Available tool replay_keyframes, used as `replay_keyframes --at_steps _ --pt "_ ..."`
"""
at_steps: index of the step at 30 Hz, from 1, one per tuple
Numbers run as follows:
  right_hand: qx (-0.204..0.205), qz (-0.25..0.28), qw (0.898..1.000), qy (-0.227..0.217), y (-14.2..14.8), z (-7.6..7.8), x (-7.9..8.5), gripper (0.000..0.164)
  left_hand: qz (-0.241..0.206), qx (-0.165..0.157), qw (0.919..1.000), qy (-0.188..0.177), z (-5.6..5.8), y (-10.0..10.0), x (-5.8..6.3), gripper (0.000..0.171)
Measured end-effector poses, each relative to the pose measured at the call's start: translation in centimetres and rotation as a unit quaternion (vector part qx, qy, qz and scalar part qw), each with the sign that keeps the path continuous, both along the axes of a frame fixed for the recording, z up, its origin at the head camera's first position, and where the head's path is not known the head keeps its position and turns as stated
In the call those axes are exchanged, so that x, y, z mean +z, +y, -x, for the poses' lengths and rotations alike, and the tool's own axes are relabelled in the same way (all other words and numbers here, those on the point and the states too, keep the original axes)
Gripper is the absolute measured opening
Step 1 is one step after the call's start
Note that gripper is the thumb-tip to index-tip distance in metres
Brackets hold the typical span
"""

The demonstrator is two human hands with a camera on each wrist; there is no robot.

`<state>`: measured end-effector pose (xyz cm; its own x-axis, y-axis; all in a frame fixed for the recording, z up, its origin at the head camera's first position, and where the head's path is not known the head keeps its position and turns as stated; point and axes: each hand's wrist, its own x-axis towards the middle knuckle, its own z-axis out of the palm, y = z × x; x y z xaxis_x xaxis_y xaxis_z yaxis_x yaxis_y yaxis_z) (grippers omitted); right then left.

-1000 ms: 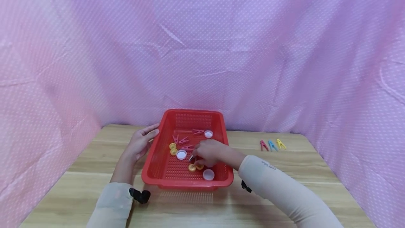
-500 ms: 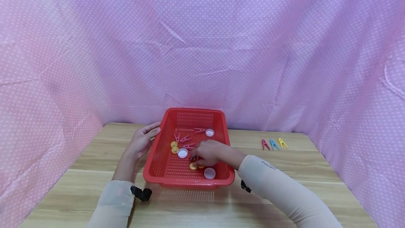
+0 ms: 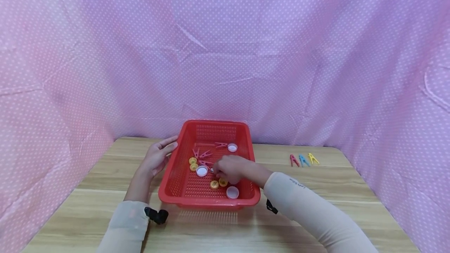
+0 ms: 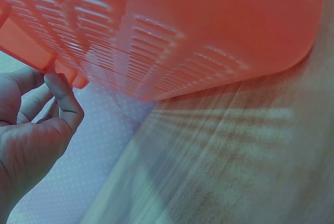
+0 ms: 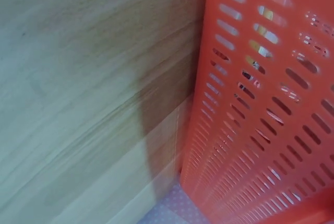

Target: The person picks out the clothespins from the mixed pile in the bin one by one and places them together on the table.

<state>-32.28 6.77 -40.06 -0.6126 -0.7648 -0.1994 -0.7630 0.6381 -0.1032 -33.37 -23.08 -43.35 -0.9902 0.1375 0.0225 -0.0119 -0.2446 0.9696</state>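
While the left hand (image 3: 156, 159) pinches the rim of the red basket (image 3: 214, 203) at nine o'clock, the right hand (image 3: 231, 168) reaches inside near the middle, its fingers curled — whether they grip anything I cannot tell. Two yellow caps (image 3: 214, 184) lie just beside it toward six o'clock, with a frosted lid (image 3: 233, 192) at five. Another pair of caps (image 3: 193, 161) sits at nine, near a white lid (image 3: 202, 171); pink clips (image 3: 206, 154) scatter from the middle toward ten and one. Well apart on the worktop (image 3: 316, 190), at three o'clock — red, blue and yellow clips (image 3: 304, 161) in a row.
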Motion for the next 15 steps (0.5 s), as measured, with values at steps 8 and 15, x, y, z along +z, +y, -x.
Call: replay_keyframes --at_steps 8,15 --pt "-0.05 -0.001 0.999 0.013 -0.18 0.07 -0.3 0.037 0.003 0.002 1.0 0.001 -0.17 -0.12 0.06 0.058" --pt "-0.052 -0.009 0.999 0.014 -0.18 -0.1 -0.42 0.026 0.005 -0.003 1.0 0.003 -0.22 -0.07 -0.01 0.059"
